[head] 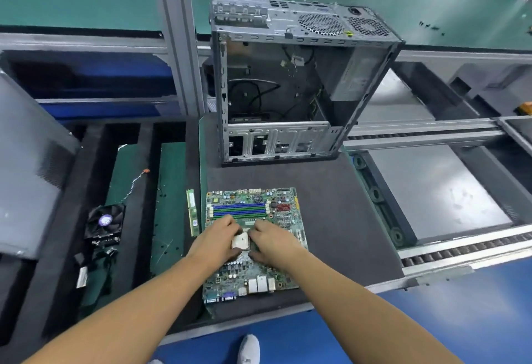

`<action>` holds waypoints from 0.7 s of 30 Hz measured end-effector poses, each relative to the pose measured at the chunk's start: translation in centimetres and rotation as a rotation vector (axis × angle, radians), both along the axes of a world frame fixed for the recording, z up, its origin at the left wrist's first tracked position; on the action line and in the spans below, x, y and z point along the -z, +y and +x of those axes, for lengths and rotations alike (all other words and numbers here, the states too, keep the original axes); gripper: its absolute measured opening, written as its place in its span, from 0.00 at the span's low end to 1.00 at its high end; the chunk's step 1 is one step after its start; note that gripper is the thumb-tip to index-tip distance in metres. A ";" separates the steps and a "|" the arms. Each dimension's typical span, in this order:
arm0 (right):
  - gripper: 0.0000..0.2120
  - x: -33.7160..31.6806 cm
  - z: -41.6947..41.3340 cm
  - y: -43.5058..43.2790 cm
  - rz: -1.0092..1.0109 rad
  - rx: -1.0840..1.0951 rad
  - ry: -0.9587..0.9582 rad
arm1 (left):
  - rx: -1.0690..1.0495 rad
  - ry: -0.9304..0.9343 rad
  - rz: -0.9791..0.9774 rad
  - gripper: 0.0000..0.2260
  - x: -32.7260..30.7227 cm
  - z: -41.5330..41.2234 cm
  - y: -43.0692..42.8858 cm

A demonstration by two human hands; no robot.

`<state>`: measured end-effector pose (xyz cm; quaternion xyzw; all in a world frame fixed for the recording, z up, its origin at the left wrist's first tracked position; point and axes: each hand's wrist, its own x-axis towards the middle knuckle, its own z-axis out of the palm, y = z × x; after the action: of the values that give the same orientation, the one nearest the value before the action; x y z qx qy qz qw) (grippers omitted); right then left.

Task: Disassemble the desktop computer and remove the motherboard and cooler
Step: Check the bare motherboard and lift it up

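Behind the motherboard point(283, 221) stands the case point(276, 133); cooler point(104, 224) lies left.

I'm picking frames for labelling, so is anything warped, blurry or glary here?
Head view: wide-angle lens bends the conveyor rail and leans the frame post near the edges; motherboard at centre sharp; grey panel far left smeared; soft glare on the metal sheet at right.

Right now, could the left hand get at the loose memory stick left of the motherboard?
Probably yes. The memory stick lies uncovered just beside the left hand, nothing between them; the hand is busy at the processor and would have to leave it.
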<state>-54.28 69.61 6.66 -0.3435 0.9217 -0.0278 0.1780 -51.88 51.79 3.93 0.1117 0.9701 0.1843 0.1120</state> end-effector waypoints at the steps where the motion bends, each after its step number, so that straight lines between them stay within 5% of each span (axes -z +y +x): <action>1: 0.18 0.0 0.1 -0.1 0.002 -0.013 0.007 | -0.014 -0.009 0.000 0.21 -0.2 0.0 0.1; 9: 0.16 0.8 1.4 -0.5 0.053 -0.063 0.109 | -0.049 -0.059 -0.036 0.19 -1.0 -0.5 0.6; 17: 0.20 -2.0 -1.6 -0.1 -0.337 0.371 -0.278 | -0.021 -0.073 -0.102 0.21 -1.4 -0.7 0.6; 21: 0.21 -1.9 -1.6 -0.5 -0.360 0.469 -0.319 | 0.006 -0.073 -0.144 0.22 -1.5 -1.0 0.6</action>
<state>-55.85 69.08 8.57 -0.1392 0.9165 -0.2838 0.2450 -52.93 52.44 5.42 0.0993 0.9758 0.1174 0.1555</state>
